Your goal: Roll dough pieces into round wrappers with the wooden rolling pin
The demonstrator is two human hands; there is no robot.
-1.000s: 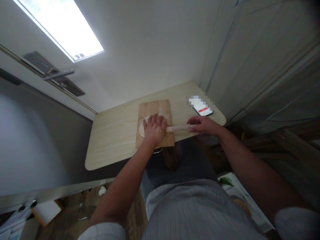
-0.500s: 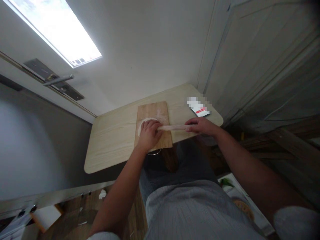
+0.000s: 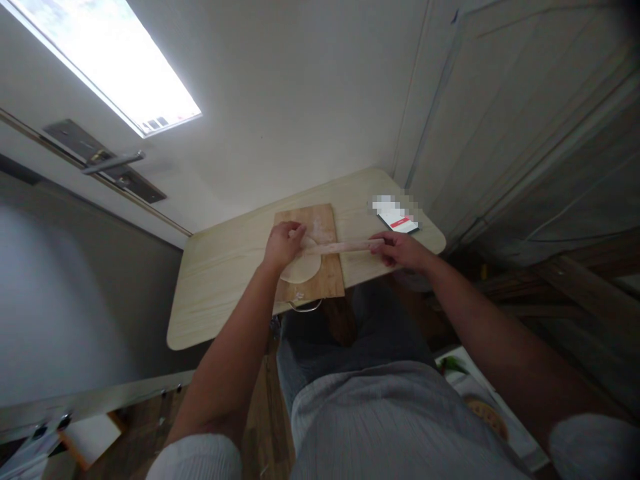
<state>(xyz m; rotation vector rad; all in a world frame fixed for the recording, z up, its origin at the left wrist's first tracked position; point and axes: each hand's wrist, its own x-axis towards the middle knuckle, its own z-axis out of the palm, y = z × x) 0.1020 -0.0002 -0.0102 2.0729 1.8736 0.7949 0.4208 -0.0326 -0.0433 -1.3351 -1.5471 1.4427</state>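
Note:
A flat, pale round of dough (image 3: 302, 270) lies on the wooden cutting board (image 3: 333, 283). My left hand (image 3: 284, 244) is at the dough's far left edge, fingers pinched together on it; the fingertips are partly hidden. In my right hand (image 3: 397, 249) is one end of a slim wooden rolling pin (image 3: 345, 247). The pin points left across the board, and its other end lies over the far part of the dough, close to my left hand.
The board rests on a light wood table (image 3: 215, 287) against a white door. A phone (image 3: 397, 215) lies at the table's right. Below the near edge hangs the board's metal handle (image 3: 306, 309). A white tray (image 3: 525, 447) with food stands low on the right.
My left hand has come off the pin's left end and moved up and left to the dough's edge, uncovering more dough. The pin and my right hand have shifted slightly away from me.

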